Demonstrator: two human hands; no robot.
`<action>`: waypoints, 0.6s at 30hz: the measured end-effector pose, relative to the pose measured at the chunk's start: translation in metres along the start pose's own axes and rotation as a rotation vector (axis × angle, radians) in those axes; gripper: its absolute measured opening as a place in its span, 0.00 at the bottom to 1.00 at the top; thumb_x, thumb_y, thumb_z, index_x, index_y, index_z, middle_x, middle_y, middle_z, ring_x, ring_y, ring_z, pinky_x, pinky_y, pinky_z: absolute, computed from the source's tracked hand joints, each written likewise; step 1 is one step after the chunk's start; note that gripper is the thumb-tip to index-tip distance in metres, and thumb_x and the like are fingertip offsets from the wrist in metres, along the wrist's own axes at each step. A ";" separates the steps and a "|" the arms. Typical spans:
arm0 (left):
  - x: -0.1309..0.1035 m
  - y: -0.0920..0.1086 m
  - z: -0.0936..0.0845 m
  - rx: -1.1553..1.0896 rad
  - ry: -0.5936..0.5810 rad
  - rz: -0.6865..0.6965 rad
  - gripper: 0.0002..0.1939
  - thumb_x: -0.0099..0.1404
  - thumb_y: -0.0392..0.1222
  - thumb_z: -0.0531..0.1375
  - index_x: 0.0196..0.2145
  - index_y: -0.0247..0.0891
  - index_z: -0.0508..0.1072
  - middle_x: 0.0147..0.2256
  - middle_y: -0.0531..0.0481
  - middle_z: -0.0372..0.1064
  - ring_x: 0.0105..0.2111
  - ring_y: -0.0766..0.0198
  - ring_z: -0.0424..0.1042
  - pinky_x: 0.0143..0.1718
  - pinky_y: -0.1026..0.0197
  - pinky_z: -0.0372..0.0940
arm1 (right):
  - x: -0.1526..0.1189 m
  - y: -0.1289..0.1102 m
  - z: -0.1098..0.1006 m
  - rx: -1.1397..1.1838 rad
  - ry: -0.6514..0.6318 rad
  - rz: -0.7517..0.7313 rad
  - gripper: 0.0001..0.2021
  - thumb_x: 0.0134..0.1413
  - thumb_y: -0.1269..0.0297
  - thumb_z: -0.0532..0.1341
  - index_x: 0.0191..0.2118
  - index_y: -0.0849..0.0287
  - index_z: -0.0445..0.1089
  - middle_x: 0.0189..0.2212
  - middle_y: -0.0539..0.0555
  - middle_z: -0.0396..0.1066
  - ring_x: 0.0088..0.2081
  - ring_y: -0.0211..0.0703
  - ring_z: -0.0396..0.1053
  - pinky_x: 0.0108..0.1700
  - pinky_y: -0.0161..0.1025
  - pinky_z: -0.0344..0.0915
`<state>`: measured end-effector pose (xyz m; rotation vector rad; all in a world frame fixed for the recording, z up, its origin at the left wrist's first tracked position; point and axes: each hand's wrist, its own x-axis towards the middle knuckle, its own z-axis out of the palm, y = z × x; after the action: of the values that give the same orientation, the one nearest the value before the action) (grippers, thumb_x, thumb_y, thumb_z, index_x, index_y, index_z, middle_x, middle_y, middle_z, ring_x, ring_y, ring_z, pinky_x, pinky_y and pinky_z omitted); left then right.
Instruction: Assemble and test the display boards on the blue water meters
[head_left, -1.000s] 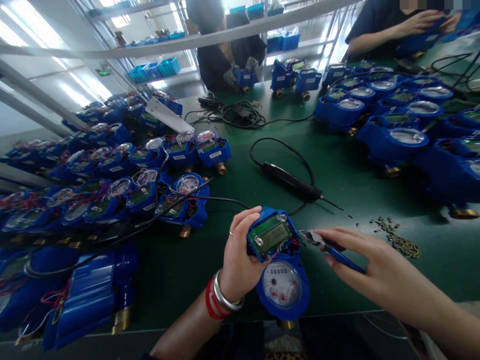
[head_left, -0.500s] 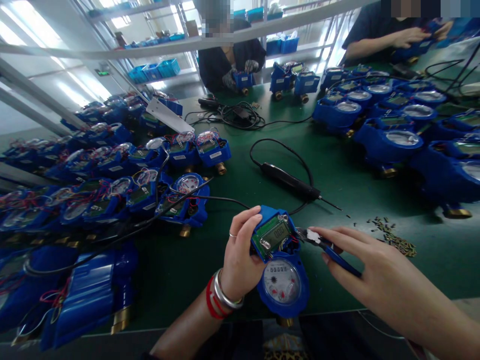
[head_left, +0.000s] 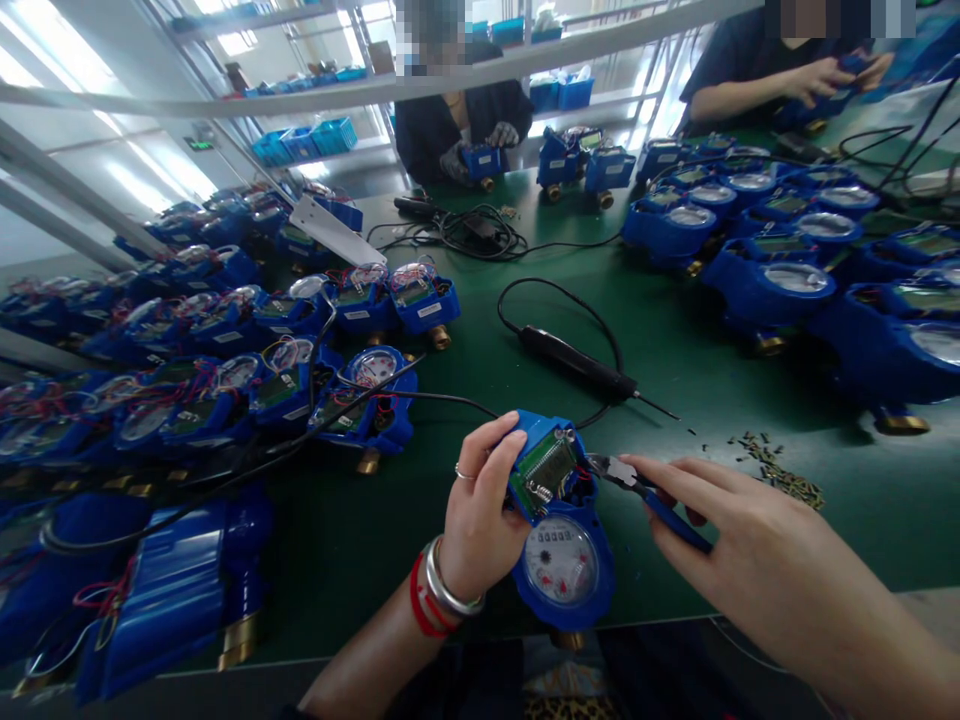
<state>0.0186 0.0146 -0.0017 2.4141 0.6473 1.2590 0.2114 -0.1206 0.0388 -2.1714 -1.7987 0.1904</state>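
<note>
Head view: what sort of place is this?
Likely a factory assembly workshop: rows of open-topped blue meters, a heap of small screw-like parts on the green table, and two other people holding similar blue units.

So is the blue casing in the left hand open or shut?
Open: the blue casing has no cover over its green circuit board, and wires show beside it.

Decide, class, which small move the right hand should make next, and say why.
Probably line up the pliers with one of the thin wires before squeezing. The right hand holds the pliers with their tips at the edge of the blue meter, close to those wires; whether they grip one is too small to tell. The left hand holds the meter.
</note>
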 end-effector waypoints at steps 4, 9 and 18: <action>0.001 0.001 0.000 -0.003 0.009 -0.028 0.32 0.56 0.29 0.66 0.56 0.38 0.61 0.53 0.38 0.66 0.53 0.53 0.70 0.51 0.49 0.72 | 0.001 -0.001 0.003 0.037 0.037 0.001 0.19 0.60 0.64 0.52 0.53 0.57 0.73 0.43 0.59 0.75 0.37 0.51 0.75 0.39 0.51 0.74; -0.001 -0.001 0.002 -0.114 0.016 -0.114 0.33 0.56 0.32 0.67 0.57 0.41 0.60 0.54 0.40 0.66 0.54 0.52 0.69 0.52 0.46 0.70 | 0.007 0.002 0.004 0.419 -0.149 0.165 0.17 0.60 0.60 0.55 0.51 0.56 0.75 0.45 0.56 0.77 0.43 0.51 0.76 0.44 0.46 0.74; -0.002 -0.002 0.006 -0.143 0.006 -0.196 0.35 0.53 0.32 0.70 0.56 0.41 0.61 0.53 0.41 0.66 0.54 0.52 0.68 0.55 0.47 0.68 | 0.009 0.003 0.018 1.027 -0.425 0.371 0.18 0.57 0.53 0.60 0.47 0.58 0.76 0.32 0.53 0.74 0.36 0.43 0.71 0.36 0.37 0.68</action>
<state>0.0222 0.0150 -0.0070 2.1740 0.7481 1.1904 0.2106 -0.1092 0.0223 -1.6821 -1.0061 1.3911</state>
